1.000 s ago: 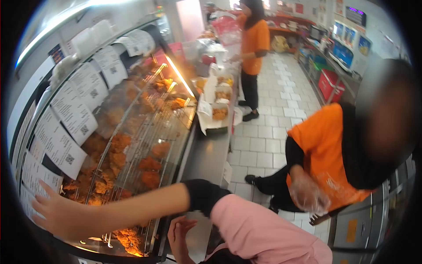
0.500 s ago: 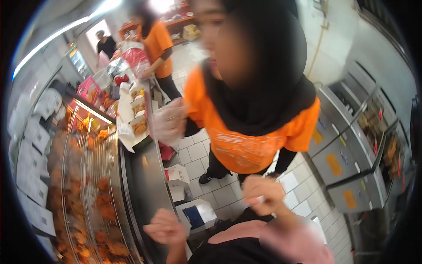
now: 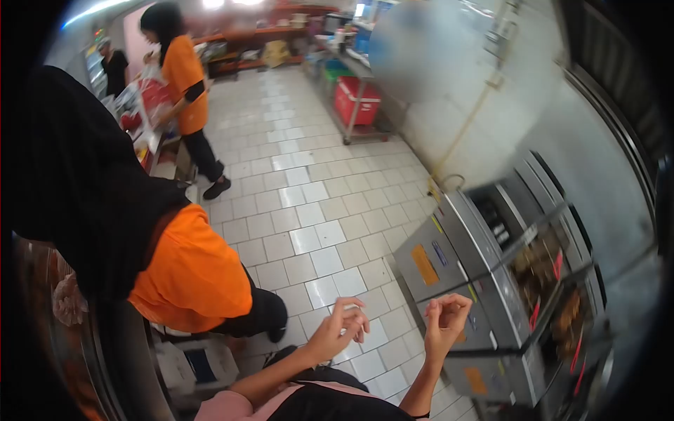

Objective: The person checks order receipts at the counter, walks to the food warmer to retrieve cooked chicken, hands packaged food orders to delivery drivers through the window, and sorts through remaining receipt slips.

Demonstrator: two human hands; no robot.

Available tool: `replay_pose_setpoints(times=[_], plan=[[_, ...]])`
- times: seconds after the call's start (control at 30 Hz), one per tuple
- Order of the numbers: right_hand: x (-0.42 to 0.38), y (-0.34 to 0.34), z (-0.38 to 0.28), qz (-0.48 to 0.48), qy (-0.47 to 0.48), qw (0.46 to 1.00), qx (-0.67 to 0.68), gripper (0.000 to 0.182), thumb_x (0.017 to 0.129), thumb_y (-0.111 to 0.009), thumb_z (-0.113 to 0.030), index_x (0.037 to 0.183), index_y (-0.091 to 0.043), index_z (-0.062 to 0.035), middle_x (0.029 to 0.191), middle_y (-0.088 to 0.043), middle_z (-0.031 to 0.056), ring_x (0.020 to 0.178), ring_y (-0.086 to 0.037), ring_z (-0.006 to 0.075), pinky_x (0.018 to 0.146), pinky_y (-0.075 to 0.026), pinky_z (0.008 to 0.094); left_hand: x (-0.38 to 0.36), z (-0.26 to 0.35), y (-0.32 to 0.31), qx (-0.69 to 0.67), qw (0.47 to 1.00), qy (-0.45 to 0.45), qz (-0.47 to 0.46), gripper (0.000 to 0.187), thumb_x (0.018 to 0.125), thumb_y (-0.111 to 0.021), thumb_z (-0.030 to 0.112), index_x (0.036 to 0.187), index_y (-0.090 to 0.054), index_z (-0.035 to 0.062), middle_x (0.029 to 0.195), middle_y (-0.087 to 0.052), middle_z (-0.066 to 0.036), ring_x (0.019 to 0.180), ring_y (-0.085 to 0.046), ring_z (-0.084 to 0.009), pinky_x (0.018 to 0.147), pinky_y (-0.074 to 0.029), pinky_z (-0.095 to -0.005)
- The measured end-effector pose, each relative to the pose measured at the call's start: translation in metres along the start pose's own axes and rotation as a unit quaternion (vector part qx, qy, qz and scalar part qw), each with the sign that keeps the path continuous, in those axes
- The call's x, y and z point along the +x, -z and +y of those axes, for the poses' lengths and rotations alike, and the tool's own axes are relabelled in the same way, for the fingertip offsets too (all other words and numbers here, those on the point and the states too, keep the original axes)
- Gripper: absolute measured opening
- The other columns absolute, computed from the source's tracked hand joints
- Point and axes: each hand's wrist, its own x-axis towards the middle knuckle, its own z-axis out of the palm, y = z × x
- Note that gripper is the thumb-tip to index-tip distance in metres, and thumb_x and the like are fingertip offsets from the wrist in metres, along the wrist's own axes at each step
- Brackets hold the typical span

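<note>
My left hand (image 3: 342, 327) is raised over the tiled floor, its fingers loosely bent and partly apart, with nothing visible in them. To its right, my right hand (image 3: 447, 321) is held up with its fingers curled toward the thumb; whether anything small is between them cannot be made out. The two hands are apart and touch no surface. Nearest to my right hand is a grey metal fryer unit (image 3: 456, 277) with orange labels. Fried food (image 3: 567, 316) sits in baskets at its top.
A co-worker in an orange shirt (image 3: 193, 274) stands close on the left by the counter, wearing a clear glove (image 3: 69, 298). White boxes (image 3: 189, 365) lie below. Farther back, another person in orange (image 3: 186, 84) handles bags. A red cooler (image 3: 357, 100) stands under a metal table.
My view has swung right, away from the food display toward the floor and fryers. Both hands now appear farther right. The near co-worker now appears at the left, turned toward the counter.
</note>
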Motion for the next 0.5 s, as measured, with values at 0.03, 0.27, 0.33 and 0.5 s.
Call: replay_pose_setpoints(times=[0.03,0.27,0.33,0.5], plan=[[0.015,-0.002,0.014,-0.053,-0.049,0.996,-0.055,0.011,0.081,-0.053,0.004,0.083,-0.045,-0.0025,0.068,-0.047,0.0025,0.063,-0.045,0.0081,0.056,-0.036,0.0195,0.013,-0.008,0.008,-0.012,0.999,0.048,0.022,0.025,0.091,-0.039,0.008,0.113,-0.028,0.0019,0.079,-0.054,-0.011,0.061,-0.055,-0.0133,0.057,-0.046,-0.0235],[0.130,-0.102,0.182,-0.319,-0.132,0.937,-0.050,0.014,0.084,-0.051,-0.001,0.096,-0.046,-0.0021,0.084,-0.049,0.0060,0.078,-0.053,0.0111,0.061,-0.045,0.0209,0.117,-0.072,0.110,0.062,0.981,0.112,0.143,0.026,0.090,-0.036,0.007,0.114,-0.027,0.0031,0.084,-0.056,-0.013,0.071,-0.058,-0.0172,0.065,-0.048,-0.0280],[0.167,-0.130,0.278,-0.400,-0.139,0.899,-0.109,0.021,0.081,-0.053,-0.002,0.101,-0.047,-0.0030,0.099,-0.047,0.0124,0.086,-0.054,0.0198,0.069,-0.048,0.0273,0.163,-0.087,0.134,0.160,0.970,0.129,0.128,0.027,0.090,-0.039,0.010,0.115,-0.030,0.0038,0.087,-0.057,-0.013,0.080,-0.059,-0.0205,0.073,-0.047,-0.0311],[0.186,-0.044,0.573,-0.525,-0.195,0.689,-0.459,0.048,0.061,-0.071,-0.013,0.105,-0.052,-0.0050,0.103,-0.052,0.0207,0.098,-0.050,0.0383,0.083,-0.042,0.0439,0.305,-0.073,0.181,0.282,0.944,0.175,-0.002,0.032,0.091,-0.040,0.019,0.120,-0.033,0.0077,0.093,-0.059,-0.010,0.086,-0.059,-0.0258,0.075,-0.046,-0.0348]])
